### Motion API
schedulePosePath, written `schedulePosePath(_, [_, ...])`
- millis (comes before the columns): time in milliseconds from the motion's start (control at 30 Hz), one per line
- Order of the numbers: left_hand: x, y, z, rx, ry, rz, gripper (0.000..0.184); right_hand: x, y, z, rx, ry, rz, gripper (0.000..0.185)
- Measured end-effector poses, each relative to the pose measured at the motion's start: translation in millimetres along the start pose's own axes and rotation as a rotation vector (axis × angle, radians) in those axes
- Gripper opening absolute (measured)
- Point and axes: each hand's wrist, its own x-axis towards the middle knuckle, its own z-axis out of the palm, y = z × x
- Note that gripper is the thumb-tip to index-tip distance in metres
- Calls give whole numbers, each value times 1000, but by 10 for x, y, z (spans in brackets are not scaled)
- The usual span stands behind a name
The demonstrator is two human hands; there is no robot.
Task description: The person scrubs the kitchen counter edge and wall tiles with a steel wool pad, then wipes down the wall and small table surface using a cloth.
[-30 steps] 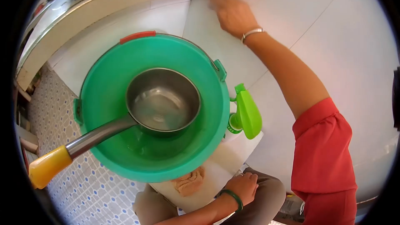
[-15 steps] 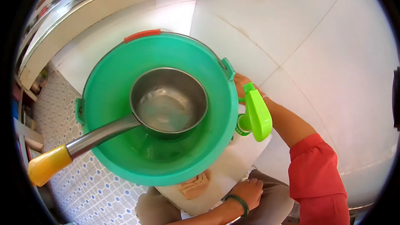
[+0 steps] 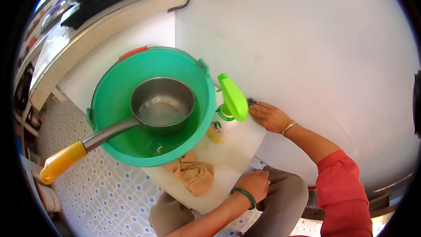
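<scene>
My right hand (image 3: 271, 117), with a bracelet at the wrist and a red sleeve, has its fingertips closed on a small dark steel wool scrubber (image 3: 251, 101) at the edge of the white tiles. My left hand (image 3: 253, 185), wearing a green bangle, rests on my leg with its fingers curled in and nothing visible in them. Beside the right hand stands a spray bottle (image 3: 234, 98) with a bright green trigger head. Left of it is a green bucket (image 3: 118, 149), and a steel saucepan (image 3: 163, 101) with a yellow handle end sits in it.
A crumpled tan cloth (image 3: 196, 176) lies on the white platform (image 3: 219, 193) below the bucket. Patterned floor tiles (image 3: 101, 188) run along the left. A pale ledge (image 3: 109, 22) with dark items curves across the upper left, and white tiled surface (image 3: 315, 52) spreads right.
My right hand has come out from behind the bucket and spray bottle, showing the scrubber. The view has shifted, revealing more of the cloth and bottle. My left hand stays on my leg.
</scene>
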Motion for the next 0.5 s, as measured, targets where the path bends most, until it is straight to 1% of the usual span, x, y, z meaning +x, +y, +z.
schedulePosePath(33, [25, -42, 42, -15, 9, -5, 34, -126, -37, -82, -29, -20, -13, 32])
schedulePosePath(167, [29, 3, 26, 29, -13, -7, 32, -489, -58, -284, -110, -68, -41, 33])
schedulePosePath(233, [41, 31, 42, 40, -80, -3, 32, -474, -11, -441, -138, -70, -49, 35])
schedulePosePath(300, [-2, 61, 63, 44, -74, 37, 30, -271, 149, -635, -51, 123, 127, 32])
schedulePosePath(333, [-23, 77, 73, 38, -67, 66, 28, -90, 275, -772, -155, 304, 149, 27])
schedulePosePath(367, [-31, 74, 70, 41, -81, 72, 28, 114, 402, -939, -160, 370, 172, 24])
schedulePosePath(433, [-28, 48, 42, 27, -48, 110, 25, 532, 594, -1255, -285, 399, 169, 23])
schedulePosePath(467, [-21, 47, 26, 34, -53, 111, 25, 730, 664, -1243, -286, 403, 177, 23])
schedulePosePath(500, [-11, 40, 2, 52, -31, 104, 24, 924, 730, -1232, -247, 475, 196, 26])
